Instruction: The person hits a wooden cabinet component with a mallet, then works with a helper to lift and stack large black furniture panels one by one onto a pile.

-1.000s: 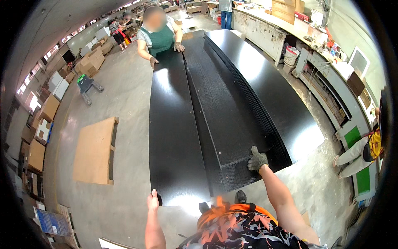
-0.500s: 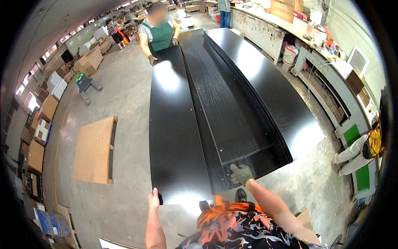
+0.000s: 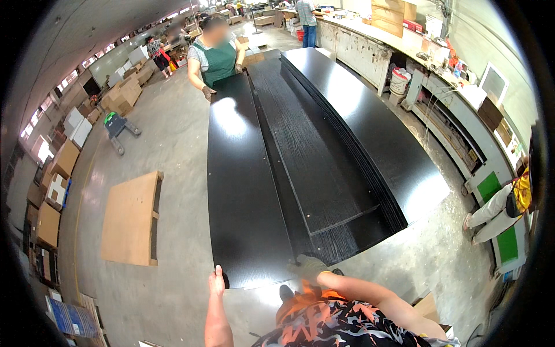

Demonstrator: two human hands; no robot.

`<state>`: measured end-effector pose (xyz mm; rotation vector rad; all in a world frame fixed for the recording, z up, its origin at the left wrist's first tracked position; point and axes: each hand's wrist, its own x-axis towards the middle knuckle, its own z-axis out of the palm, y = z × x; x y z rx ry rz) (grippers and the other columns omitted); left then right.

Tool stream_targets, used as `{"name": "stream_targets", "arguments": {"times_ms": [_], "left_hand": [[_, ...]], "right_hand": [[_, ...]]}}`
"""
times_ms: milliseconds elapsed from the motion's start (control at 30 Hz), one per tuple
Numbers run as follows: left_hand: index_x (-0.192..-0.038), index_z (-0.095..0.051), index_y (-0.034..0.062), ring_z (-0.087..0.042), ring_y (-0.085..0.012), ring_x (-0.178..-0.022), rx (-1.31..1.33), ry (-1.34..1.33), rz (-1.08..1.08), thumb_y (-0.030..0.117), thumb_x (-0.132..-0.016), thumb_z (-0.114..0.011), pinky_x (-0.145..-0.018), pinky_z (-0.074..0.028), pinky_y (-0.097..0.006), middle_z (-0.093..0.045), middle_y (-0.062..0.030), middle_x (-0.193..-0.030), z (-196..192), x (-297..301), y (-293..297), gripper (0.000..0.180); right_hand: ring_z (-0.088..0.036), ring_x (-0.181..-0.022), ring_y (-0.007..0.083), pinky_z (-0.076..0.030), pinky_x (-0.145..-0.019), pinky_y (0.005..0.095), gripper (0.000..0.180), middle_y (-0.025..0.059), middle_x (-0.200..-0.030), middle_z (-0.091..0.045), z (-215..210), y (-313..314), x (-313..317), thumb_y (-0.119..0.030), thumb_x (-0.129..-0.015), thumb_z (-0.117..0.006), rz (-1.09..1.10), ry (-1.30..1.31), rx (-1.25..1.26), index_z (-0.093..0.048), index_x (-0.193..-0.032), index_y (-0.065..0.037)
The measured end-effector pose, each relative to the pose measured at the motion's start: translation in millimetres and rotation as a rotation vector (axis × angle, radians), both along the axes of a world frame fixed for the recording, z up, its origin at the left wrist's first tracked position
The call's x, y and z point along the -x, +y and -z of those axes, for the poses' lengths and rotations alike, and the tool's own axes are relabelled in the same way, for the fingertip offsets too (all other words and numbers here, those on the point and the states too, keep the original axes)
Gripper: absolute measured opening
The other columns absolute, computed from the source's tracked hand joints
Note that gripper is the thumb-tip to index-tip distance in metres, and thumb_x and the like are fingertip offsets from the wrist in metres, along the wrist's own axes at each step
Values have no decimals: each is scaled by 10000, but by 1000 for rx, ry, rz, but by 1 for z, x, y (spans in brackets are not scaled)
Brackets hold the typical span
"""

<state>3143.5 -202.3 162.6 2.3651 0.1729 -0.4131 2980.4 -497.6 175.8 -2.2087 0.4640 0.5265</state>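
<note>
A long black panel [image 3: 245, 196] lies lengthwise in front of me. At its near left corner my left hand [image 3: 217, 281] is closed on the edge, thumb on top. My right hand [image 3: 310, 268], in a grey-green glove, is at the panel's near right corner; its fingers are smeared and I cannot tell whether they grip. Beside this panel is a wood-grained black board [image 3: 324, 156] with small holes. Further right rises a stack of black panels [image 3: 376, 127] with a glossy top. A co-worker in a green apron has a gloved hand [image 3: 208, 92] at the panel's far left corner.
On the floor to the left lies a flat brown board [image 3: 132, 220] on a pallet. Beyond it stands a green-and-grey pallet jack [image 3: 119, 128]. Cardboard boxes [image 3: 66, 153] line the left side. A cluttered workbench [image 3: 352, 46] runs along the right, where another person [image 3: 500, 208] stands.
My right hand has moved left and nearer to me, from the wood-grained boards to the panel's near right corner. My left hand keeps its hold. The panel's far end appears slightly lower in view.
</note>
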Motion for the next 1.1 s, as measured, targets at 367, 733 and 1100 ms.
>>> {"name": "stream_targets", "arguments": {"times_ms": [367, 733, 1100], "left_hand": [[-1298, -416, -69, -337, -305, -1303, 170, 247, 78, 614, -845, -436, -1076, -236, -374, -406, -229, -1359, -1, -22, 9, 820], [-1190, -484, -141, -428, -365, -1225, 117, 218, 30, 710, -772, -456, -1022, -320, -392, -473, -311, -1248, 8, -17, -3, 949], [-1295, -329, -155, -334, -365, -1291, 84, 357, 34, 777, -740, -409, -1061, -267, -421, -357, -311, -1347, -1, -30, -8, 1088]], "right_hand": [[-472, -1185, 367, -378, -982, 407, 916, 254, -1253, -495, -38, 11, -17, -656, -731, -543, 161, 108, 40, -404, -1266, 73], [-483, -1159, 336, -410, -946, 422, 628, 208, -1235, -464, -19, 17, -20, -563, -777, -522, 190, 169, 129, -497, -1259, -161], [-540, -1102, 366, -430, -922, 422, 937, 261, -1179, -539, -44, 17, -21, -673, -682, -597, 293, 118, 95, -439, -1239, 64]]}}
